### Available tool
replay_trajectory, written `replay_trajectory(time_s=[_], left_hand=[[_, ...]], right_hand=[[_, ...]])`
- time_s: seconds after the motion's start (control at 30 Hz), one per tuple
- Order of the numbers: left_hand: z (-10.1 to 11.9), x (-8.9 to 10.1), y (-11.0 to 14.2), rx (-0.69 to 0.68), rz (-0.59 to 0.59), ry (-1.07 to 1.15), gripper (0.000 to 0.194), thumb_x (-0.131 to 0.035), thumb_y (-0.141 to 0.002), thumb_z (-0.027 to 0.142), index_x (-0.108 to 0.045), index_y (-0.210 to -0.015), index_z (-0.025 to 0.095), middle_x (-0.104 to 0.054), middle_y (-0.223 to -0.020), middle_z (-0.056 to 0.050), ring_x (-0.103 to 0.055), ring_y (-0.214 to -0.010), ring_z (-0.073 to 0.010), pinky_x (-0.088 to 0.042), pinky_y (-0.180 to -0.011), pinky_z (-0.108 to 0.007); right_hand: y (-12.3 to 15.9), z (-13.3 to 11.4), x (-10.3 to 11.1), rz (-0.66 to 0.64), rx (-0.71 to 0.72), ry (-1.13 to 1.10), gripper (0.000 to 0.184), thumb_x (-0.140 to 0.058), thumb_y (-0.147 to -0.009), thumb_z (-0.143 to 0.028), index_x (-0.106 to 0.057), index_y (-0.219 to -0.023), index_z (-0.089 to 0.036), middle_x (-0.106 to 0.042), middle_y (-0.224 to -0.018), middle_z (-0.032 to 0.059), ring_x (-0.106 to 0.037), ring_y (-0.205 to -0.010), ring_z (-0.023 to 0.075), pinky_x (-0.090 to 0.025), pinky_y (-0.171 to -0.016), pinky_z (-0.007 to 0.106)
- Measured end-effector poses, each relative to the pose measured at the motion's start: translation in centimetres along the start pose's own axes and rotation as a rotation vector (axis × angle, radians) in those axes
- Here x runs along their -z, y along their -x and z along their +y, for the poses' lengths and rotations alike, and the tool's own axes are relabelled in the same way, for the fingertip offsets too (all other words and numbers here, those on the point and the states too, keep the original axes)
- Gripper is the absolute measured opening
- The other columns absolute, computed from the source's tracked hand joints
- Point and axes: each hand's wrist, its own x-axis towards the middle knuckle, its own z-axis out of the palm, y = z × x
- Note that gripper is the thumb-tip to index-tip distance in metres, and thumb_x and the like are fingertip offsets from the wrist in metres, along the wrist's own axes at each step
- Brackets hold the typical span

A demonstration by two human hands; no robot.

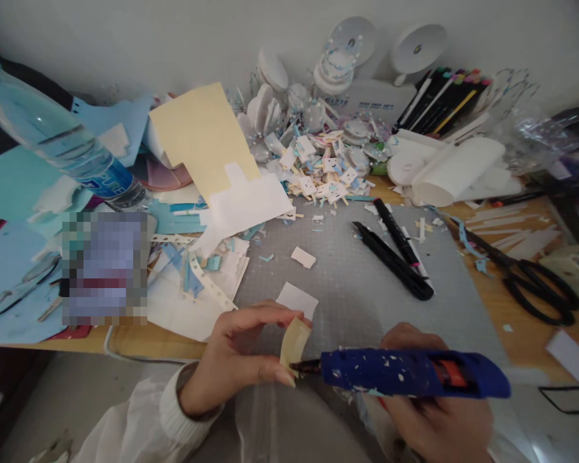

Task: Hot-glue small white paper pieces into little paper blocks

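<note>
The front edge of the wooden desk (174, 349) runs across the lower left of the frame and disappears behind the left hand (241, 350). The widest room for moving is on the grey mat (338, 257) in the centre, between a small white card (303, 257) and a black cutter (395, 260) lying aslant at centre right. A heap of little cards (330, 167) bounds this room at upper centre, and paper scraps (174, 308) crowd it on the left. The mat's right edge slants down past the black-handled scissors (509, 267), which lie mainly on the wood.

Both hands are at lower centre, near the front edge. The left hand comes in from the lower left, its thumb and fingers closed on the two ends of a pale yellow strip (296, 341), which tilts and bows slightly. Just above the strip in the frame, a white paper piece (296, 299) lies on the mat. The right hand (419, 411), at lower right, is wrapped around a blue glue gun (376, 373) pointing left. Its dark nozzle (309, 366) meets the strip's lower end in the view; whether they touch is unclear.
</note>
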Motion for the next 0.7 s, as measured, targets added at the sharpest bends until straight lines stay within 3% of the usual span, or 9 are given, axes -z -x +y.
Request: replay_trajectory(time_s=[0.2,0.4,0.7], left_hand=[[0.0,0.1,0.1,-0.023,0.024,-0.022,0.046,-0.087,-0.064,0.031,-0.074,-0.108,0.026,-0.076,-0.103,-0.006,-0.065,-0.096,-0.0196,-0.049,-0.088,-0.028],[0.3,-0.1,-0.1,-0.044,0.043,-0.022,0.044,-0.087,-0.064,0.031,-0.074,-0.106,0.026,-0.076,-0.1,-0.008,-0.068,-0.094,-0.0233,-0.052,-0.085,-0.033],[0.5,-0.2,-0.1,-0.026,0.08,-0.024,0.041,-0.086,-0.065,0.032,-0.075,-0.104,0.027,-0.077,-0.099,-0.007,-0.069,-0.093,-0.0237,-0.053,-0.085,-0.033]], right_hand=[[0.1,0.4,0.0,-0.012,0.023,0.052,0.006,-0.054,-0.083,-0.017,-0.051,-0.087,-0.02,-0.058,-0.075,-0.0004,-0.061,-0.061,0.0114,-0.05,-0.055,0.02],[-0.6,-0.2,0.0,0.017,0.009,-0.016,0.01,-0.052,-0.082,-0.014,-0.049,-0.088,-0.021,-0.055,-0.069,-0.0027,-0.058,-0.057,0.0108,-0.046,-0.049,0.02],[0.9,1.3,-0.2,0.045,-0.03,-0.072,0.014,-0.06,-0.08,-0.015,-0.053,-0.088,-0.024,-0.055,-0.07,-0.0004,-0.056,-0.058,0.0159,-0.046,-0.049,0.029]])
